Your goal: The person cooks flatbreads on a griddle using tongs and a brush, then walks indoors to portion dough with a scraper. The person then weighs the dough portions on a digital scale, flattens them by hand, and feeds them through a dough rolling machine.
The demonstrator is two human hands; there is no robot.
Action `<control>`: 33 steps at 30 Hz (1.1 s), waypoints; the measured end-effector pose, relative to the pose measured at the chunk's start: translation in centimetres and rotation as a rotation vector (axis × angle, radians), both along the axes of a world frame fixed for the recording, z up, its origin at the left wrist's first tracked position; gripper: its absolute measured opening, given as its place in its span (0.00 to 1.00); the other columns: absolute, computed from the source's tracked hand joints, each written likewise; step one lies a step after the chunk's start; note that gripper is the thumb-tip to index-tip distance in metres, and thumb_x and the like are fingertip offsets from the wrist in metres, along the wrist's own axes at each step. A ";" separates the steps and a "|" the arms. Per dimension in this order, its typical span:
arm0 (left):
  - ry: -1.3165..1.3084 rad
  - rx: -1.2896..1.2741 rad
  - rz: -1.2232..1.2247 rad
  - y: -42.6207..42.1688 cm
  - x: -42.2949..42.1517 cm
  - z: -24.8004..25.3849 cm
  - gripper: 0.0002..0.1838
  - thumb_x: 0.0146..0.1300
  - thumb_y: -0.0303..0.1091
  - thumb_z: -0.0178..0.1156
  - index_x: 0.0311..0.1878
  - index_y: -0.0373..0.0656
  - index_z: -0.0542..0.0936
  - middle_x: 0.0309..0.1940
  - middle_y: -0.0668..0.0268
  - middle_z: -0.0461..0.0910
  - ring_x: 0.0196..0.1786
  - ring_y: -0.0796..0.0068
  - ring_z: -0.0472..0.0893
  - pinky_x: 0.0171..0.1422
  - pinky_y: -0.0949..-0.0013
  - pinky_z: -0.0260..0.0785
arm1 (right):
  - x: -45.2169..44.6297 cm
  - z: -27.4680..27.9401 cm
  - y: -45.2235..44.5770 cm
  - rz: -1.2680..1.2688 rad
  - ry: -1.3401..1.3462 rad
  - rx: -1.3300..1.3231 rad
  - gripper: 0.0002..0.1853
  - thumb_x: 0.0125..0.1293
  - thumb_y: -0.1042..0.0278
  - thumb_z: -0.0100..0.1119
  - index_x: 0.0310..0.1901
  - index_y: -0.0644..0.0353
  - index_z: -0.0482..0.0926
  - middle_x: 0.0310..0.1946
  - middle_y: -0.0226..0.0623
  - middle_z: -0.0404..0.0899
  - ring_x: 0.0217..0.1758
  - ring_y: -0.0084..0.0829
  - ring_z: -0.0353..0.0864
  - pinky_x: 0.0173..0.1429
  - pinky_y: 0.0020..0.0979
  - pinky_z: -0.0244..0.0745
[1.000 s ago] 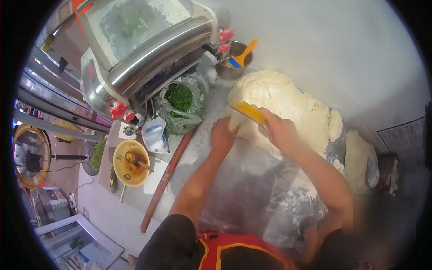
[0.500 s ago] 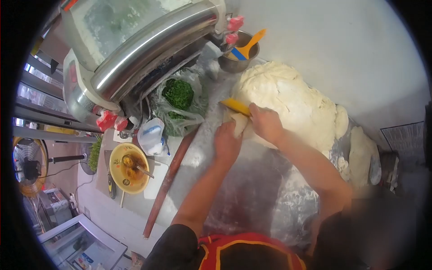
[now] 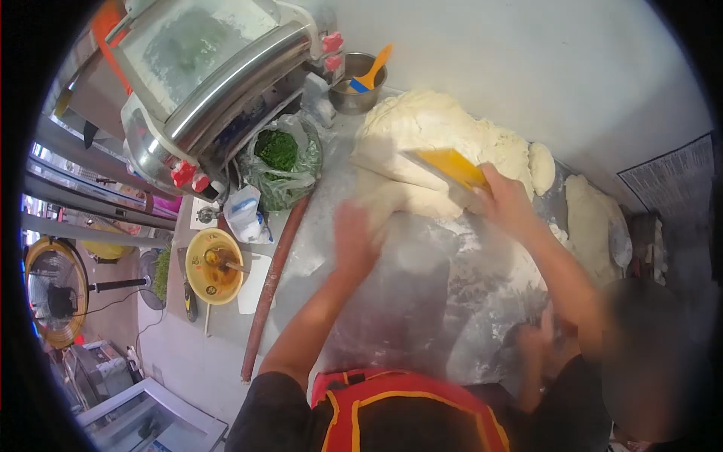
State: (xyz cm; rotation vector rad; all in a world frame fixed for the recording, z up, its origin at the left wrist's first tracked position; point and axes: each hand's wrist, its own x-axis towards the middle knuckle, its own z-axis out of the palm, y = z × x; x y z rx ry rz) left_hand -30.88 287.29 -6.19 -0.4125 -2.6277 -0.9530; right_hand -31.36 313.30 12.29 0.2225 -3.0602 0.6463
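Dough sat mostly as one big mound at the far side of the worktop in the head view, a small lump by its right end. From my distant post, I judged the cutting little advanced — nearly the whole mound remained undivided, and I couldn't tell whether the pale flap at its near left was severed. I had the right hand clenched on a yellow scraper, the mound's near edge beneath the blade. The left hand blurred just beside the flap — holding it or not, I couldn't tell.
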 end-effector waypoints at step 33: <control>0.122 -0.242 -0.319 8.5 0.7 -2.3 0.21 0.51 0.34 0.59 0.52 0.51 0.74 0.52 0.62 0.71 0.58 0.59 0.67 0.69 0.47 0.49 | 11.5 -5.3 3.9 -0.701 0.118 -0.421 0.23 0.57 0.75 0.54 0.55 0.62 0.64 0.42 0.47 0.77 0.45 0.43 0.79 0.47 0.37 0.74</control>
